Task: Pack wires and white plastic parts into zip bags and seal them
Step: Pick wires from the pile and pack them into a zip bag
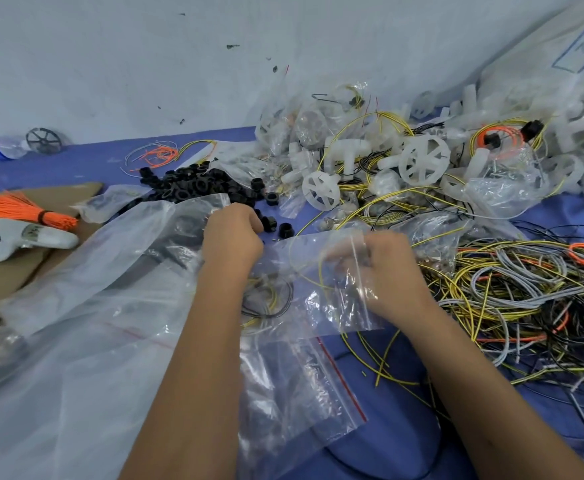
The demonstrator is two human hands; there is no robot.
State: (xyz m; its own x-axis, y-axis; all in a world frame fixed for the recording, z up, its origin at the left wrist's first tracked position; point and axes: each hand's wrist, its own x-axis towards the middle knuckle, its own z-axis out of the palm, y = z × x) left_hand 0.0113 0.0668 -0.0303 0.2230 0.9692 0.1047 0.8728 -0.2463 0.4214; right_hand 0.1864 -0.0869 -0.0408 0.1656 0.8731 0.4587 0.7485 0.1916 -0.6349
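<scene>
Two hands meet mid-surface: the right hand (384,271) grips a clear zip bag (332,282) (yellow wire inside), its mouth facing left toward the left hand (233,237), fingers curled, contents unclear, just beside.

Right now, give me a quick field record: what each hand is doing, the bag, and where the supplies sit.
left hand: fingers curled at the black rings
right hand: pinches small zip bag, seen through the plastic
bag contents: a yellow wire loop shows inside
wire tangle: right of the right hand
white wheel parts: far pile
orange bundle: far left, on cardboard
</scene>
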